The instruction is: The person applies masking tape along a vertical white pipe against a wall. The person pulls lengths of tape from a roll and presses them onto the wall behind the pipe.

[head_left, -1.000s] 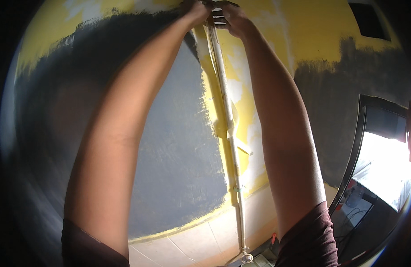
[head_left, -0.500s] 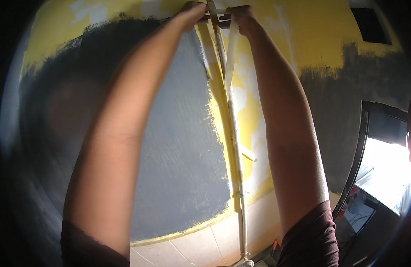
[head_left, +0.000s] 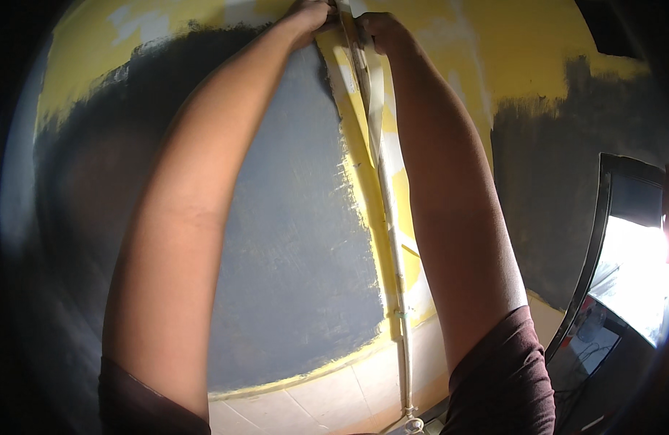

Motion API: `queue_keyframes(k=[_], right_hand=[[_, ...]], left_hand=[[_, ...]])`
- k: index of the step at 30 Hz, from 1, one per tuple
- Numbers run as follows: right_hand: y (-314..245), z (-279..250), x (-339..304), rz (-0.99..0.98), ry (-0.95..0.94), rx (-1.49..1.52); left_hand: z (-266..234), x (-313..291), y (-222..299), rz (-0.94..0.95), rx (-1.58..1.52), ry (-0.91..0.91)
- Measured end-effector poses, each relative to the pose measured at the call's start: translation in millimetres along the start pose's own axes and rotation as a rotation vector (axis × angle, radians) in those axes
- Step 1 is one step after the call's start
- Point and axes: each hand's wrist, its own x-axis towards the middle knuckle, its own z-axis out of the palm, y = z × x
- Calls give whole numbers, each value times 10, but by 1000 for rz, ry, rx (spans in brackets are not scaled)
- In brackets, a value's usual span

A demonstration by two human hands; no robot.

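Note:
Both my arms reach up to a thin, pale upright pipe [head_left: 391, 206] on the wall. At the top of the view my left hand [head_left: 310, 22] is closed against the pipe's left side; its fingertips are partly hidden, and what they pinch is not clear. Across from it, my right hand [head_left: 378, 30] is closed at the pipe's right side, on a strip of cream masking tape [head_left: 376, 90]. The strip hangs down along the pipe, its lower part lying close against it.
Dark grey paint [head_left: 298, 217] covers the wall left of the pipe, edged by yellow [head_left: 356, 170]. Pale tiles [head_left: 312, 406] run below. A black-framed opening [head_left: 594, 246] with bright light stands at the right. A short branch [head_left: 410, 249] juts from the pipe.
My right hand has drawn in toward the pipe, and the tape strip hangs closer to it. Both hands sit slightly higher in view. The view has shifted a little.

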Motion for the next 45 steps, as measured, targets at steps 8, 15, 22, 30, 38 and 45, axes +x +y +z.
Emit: queue_keyframes(k=[8, 15, 22, 30, 38, 45], right_hand=[[-203, 218, -307, 128, 90, 40], [-8, 368, -350, -406, 238, -324], [-336, 123, -1003, -257, -42, 202], [-410, -12, -918, -443, 205, -297], [-383, -17, -1166, -117, -154, 78], [-262, -22, -1061, 0, -81, 185]], left_hand=[[-151, -52, -236, 68, -192, -75], [-154, -171, -261, 38, -85, -86], [-247, -251, -206, 72, -79, -150], [-153, -213, -95, 96, -183, -236], [-156, -349, -126, 124, -131, -172], [-172, -345, -149, 110, -149, -168]])
